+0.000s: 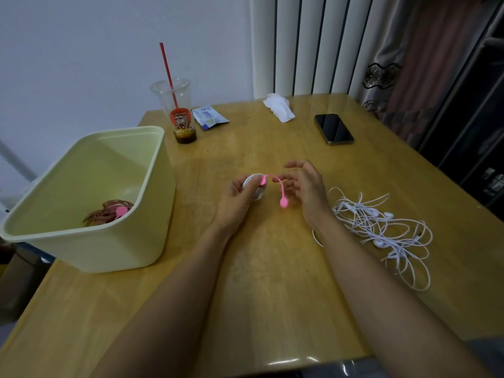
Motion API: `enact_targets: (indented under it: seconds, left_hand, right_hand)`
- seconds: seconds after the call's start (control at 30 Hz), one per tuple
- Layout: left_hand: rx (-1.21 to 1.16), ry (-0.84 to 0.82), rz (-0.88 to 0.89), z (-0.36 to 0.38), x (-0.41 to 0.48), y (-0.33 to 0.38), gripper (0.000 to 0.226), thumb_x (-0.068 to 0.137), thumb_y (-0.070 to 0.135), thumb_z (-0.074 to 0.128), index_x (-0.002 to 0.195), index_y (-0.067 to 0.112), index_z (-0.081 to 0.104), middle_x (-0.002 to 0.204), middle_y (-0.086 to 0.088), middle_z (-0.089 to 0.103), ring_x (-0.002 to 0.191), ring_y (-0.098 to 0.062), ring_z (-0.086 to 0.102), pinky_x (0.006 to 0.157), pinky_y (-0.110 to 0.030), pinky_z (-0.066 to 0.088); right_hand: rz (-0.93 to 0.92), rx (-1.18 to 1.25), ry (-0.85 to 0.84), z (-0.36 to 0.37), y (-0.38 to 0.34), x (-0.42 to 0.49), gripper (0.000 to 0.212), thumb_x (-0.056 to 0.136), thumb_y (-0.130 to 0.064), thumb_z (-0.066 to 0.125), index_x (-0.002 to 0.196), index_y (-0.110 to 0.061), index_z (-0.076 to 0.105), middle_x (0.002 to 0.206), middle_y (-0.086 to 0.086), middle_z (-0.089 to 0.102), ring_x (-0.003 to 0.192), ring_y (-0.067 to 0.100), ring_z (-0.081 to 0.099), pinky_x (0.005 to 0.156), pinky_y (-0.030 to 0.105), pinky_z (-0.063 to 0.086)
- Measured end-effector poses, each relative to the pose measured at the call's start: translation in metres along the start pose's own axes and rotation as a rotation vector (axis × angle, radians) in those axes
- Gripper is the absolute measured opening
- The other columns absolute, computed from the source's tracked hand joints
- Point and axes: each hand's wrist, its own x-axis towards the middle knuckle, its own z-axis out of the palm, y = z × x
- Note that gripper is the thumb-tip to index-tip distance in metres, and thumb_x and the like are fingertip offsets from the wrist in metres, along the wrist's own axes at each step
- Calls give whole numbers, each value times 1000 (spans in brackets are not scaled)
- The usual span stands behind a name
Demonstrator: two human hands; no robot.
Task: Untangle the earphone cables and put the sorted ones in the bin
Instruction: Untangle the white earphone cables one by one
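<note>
Pink tie strap point(283, 202), pinched in the right hand's point(304, 186) grip, hangs off the coiled white cable point(255, 188) clasped in the left hand's point(237, 199) grip above the worktop point(272, 282), apparently mid-tie, next needing the strap wrapped shut before the bin point(90, 241).

My left hand point(237, 199) and my right hand point(306, 189) are bare, and so are both wrists. My left forearm point(174, 304) and my right forearm point(381, 301) are uncovered the whole way back to the lower edge of view. At the bottom right corner, just beside my right arm, there is a small patch of grey cloth point(488, 353). I cannot tell which garment it belongs to.
</note>
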Motion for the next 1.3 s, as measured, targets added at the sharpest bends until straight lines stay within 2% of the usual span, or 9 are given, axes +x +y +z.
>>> enact_targets:
  seconds: [0.2, 0.37, 0.6, 0.7, 0.8, 0.93, 1.07, 1.13, 1.3]
  left_hand:
    - [47, -22, 40, 0, -2, 4, 42, 96, 35, 55, 98, -4, 68, 79, -22, 58, 77, -20, 51, 71, -29, 41]
    - [75, 3, 18, 2, -3, 7, 38, 100, 29, 50, 82, -3, 61, 78, -11, 55, 74, -17, 48, 69, -26, 39]
    - [257, -9, -14, 10, -9, 12, 27, 103, 22, 44, 79, 12, 54, 76, 1, 47, 61, 1, 41, 62, -9, 37]
    - [304, -47, 44, 11, -6, 12, 37, 96, 25, 38, 61, 18, 48, 62, 10, 43, 59, -3, 36, 62, -24, 32]
    - [361, -50, 77, 11, -5, 10, 48, 98, 16, 38, 53, 30, 49, 52, 19, 51, 57, 4, 41, 72, -32, 31]
    - [513, -34, 149, 14, -7, 11, 46, 100, 18, 35, 56, 32, 43, 51, 16, 53, 59, 4, 46, 79, -34, 25]
    - [640, 17, 160, 11, -5, 5, 38, 91, 43, 26, 60, 28, 44, 60, 7, 47, 64, -5, 46, 77, -28, 22]
    - [615, 55, 143, 10, -5, 5, 43, 90, 43, 27, 60, 21, 50, 59, 6, 49, 64, -8, 46, 78, -28, 24]
    - [550, 122, 76, 9, -1, 7, 43, 89, 28, 42, 57, 2, 53, 50, 6, 43, 51, -14, 37, 71, -37, 31]
  right_hand:
    - [-70, -188, -191, 1, 3, -5, 16, 91, -18, 70, 105, -11, 68, 93, 21, 69, 68, 21, 63, 56, 27, 54]
    - [-74, -175, -46, -2, 3, -3, 15, 90, -19, 70, 78, -17, 62, 68, -8, 61, 59, 1, 53, 54, 20, 44]
    - [-172, -260, 344, -8, 14, 9, 23, 80, -36, 81, 73, -17, 72, 59, 2, 60, 60, 19, 59, 57, 23, 44]
    - [-159, -491, 131, -3, 15, 9, 18, 79, -28, 82, 82, -10, 79, 66, -9, 66, 64, 0, 59, 70, 4, 40]
    - [-83, -487, -100, -4, 11, 7, 11, 84, -8, 74, 94, -7, 78, 77, -9, 70, 75, 1, 64, 78, 21, 50]
    - [66, -404, -328, -11, -6, 2, 19, 95, -5, 58, 96, -16, 73, 56, -16, 61, 51, -4, 52, 54, 11, 37]
    - [106, -322, -403, -15, -12, 2, 25, 97, -20, 60, 75, -18, 71, 54, -6, 53, 49, 5, 38, 51, 24, 29]
    - [17, -381, -437, -12, -8, 1, 10, 91, -22, 70, 84, -19, 76, 68, 1, 64, 64, 6, 53, 63, 23, 41]
    - [-91, -460, -424, -10, -5, 4, 15, 88, -21, 74, 75, -28, 75, 66, 4, 48, 64, 9, 40, 62, 26, 32]
